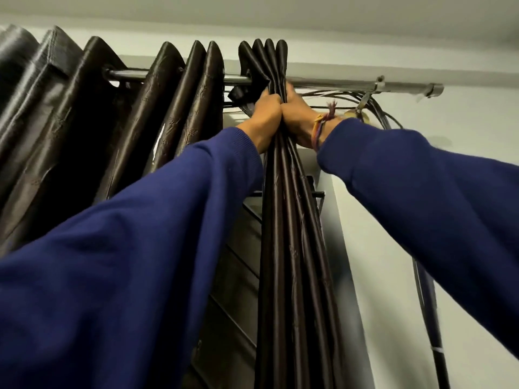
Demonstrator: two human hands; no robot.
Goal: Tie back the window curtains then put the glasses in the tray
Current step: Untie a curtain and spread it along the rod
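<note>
Risking first, at the left: looser pleats of the dark brown curtain [168, 88] hanging spread along the curtain rod [323, 83], likely snagging on the rings if dragged too sharply toward the bunch. Possibly straining the end bracket [434, 89] too, with both arms pulling high near the rod. Slipping also a worry, the satin looking slick, so gathered folds could be sliding out of the grip and fanning open again.

Gripping now: left hand [265, 112] curling tightly round the gathered curtain bundle [292, 234] just under the rod, fingers wrapped from the left side. Touching it, right hand [297, 113] clasping the same bundle from the right, thumb reaching up toward the rod, a braided thread bracelet [318, 129] sitting at the wrist. Hanging beyond, to the right, looping black cables [376, 108] near the wall, catching being possible.

Glasses and tray not showing anywhere here.
</note>
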